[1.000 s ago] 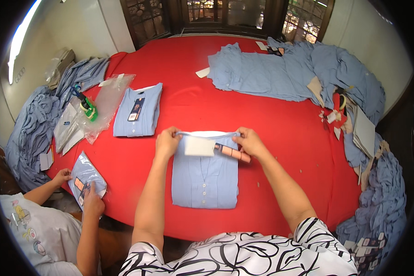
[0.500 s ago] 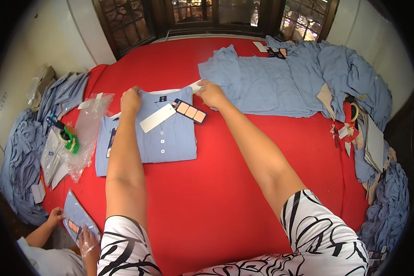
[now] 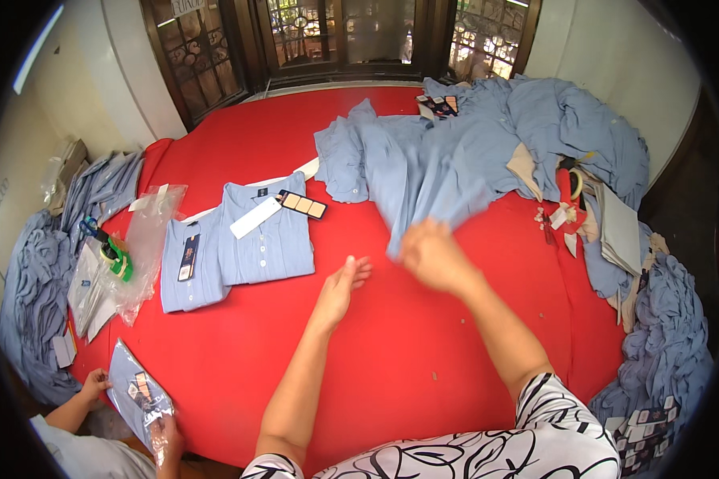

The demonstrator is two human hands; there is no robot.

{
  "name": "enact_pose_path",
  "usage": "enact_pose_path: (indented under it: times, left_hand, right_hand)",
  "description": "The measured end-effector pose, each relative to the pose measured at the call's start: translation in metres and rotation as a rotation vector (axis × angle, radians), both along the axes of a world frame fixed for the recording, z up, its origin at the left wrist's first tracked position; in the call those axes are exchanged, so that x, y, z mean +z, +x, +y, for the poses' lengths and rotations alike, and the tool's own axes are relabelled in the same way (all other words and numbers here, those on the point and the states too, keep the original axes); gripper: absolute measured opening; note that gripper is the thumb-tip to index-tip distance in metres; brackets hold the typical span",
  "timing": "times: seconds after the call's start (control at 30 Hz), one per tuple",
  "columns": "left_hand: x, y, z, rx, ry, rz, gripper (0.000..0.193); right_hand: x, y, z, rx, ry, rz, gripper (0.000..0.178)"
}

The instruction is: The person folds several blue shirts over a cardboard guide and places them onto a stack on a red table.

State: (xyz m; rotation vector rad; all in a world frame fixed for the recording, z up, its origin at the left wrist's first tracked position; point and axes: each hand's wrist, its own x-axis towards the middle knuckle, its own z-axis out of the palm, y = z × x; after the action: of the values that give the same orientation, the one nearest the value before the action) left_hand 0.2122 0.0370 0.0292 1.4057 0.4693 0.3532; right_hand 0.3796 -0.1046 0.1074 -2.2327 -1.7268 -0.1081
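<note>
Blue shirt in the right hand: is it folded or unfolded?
Unfolded: the blue shirt runs in loose creases up from the right hand, unlike the squared, flat folded shirt to its left.

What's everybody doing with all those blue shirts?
One person's right hand grips the near end of a loose blue shirt, its cloth bunched into folds. Their left hand is empty, held above the red tablecloth. To the left, two folded blue shirts with tags lie side by side. At the lower left, a co-worker's hands hold a blue garment in a clear bag.
</note>
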Motion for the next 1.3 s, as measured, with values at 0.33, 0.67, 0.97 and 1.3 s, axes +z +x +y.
enact_pose_path:
  times: [0.33,0.67,0.97,1.3]
  left_hand:
    - [0.004,-0.074,-0.104,0.259,0.003,-0.108,0.024]
    - [0.097,-0.385,-0.180,0.092,-0.056,0.365,0.043]
    - [0.008,-0.290,-0.242,0.358,0.843,0.647,0.037]
    - [0.046,-0.293,-0.264,0.127,0.139,0.205,0.016]
  right_hand:
    - [-0.100,0.008,-0.108,-0.235,0.265,0.259,0.036]
    - [-0.028,-0.046,-0.316,-0.827,-0.542,0.233,0.040]
    - [-0.112,-0.098,-0.165,0.090,0.097,0.056,0.066]
    - [0.030,-0.107,-0.241,-0.119,0.323,0.063,0.017]
